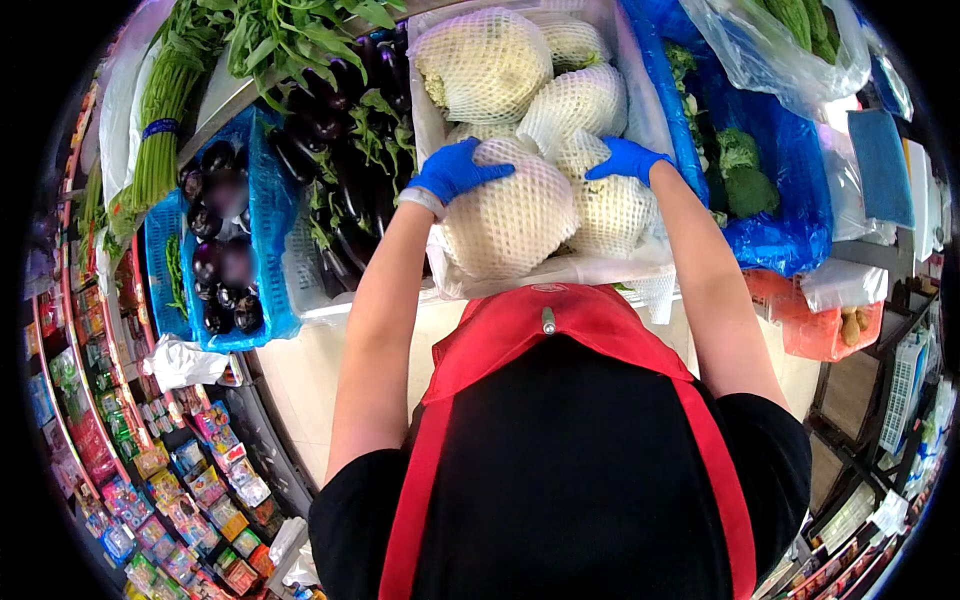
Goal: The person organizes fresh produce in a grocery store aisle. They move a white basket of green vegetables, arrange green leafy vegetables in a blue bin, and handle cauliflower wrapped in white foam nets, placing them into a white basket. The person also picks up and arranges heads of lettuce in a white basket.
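Observation:
My left hand [461,172], in a blue glove, grips a cauliflower [510,217] in white foam netting at its upper left side, the thumb laid across the top. On a second netted cauliflower [611,210], just to the right, my right hand [628,160] has its gloved fingers and thumb curled over the upper part. Both heads sit in a crate lined with white plastic [641,90]. Behind them lie more netted cauliflowers, among them a large one [484,64] at the back left and another [581,105] beside it.
Left of the crate lie long eggplants [352,180] and a blue basket [277,300] of round eggplants. A bundle of green stems [157,150] stands farther left. Broccoli [750,187] fills part of a blue-lined crate [806,202] at right. Packaged goods [202,480] line shelves at lower left.

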The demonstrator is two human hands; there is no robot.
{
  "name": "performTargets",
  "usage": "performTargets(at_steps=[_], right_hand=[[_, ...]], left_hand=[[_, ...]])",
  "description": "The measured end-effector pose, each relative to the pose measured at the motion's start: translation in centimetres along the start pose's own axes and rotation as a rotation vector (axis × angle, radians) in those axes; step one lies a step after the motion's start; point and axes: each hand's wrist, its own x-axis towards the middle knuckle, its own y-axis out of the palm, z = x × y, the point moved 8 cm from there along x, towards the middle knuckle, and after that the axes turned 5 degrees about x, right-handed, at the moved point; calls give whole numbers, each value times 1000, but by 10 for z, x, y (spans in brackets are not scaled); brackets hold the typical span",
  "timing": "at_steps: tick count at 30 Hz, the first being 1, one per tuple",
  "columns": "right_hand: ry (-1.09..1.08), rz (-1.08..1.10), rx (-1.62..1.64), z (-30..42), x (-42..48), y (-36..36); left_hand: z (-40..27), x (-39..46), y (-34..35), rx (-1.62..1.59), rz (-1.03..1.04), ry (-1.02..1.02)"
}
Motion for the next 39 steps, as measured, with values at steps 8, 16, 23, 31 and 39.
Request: performTargets(at_steps=[8, 16, 23, 31, 39], right_hand=[[-90, -101, -222, 25, -18, -29], [-28, -97, -173, 37, -11, -21], [-417, -629, -166, 137, -22, -58], [-527, -645, -479, 218, 63, -31], [-451, -700, -722, 202, 124, -54]], left_hand=[[-109, -95, -20, 436, -280, 357], [-80, -79, 4, 207, -208, 206], [-17, -12, -24, -227, -281, 126], [90, 92, 38, -267, -335, -203], [102, 117, 67, -361, -120, -180]])
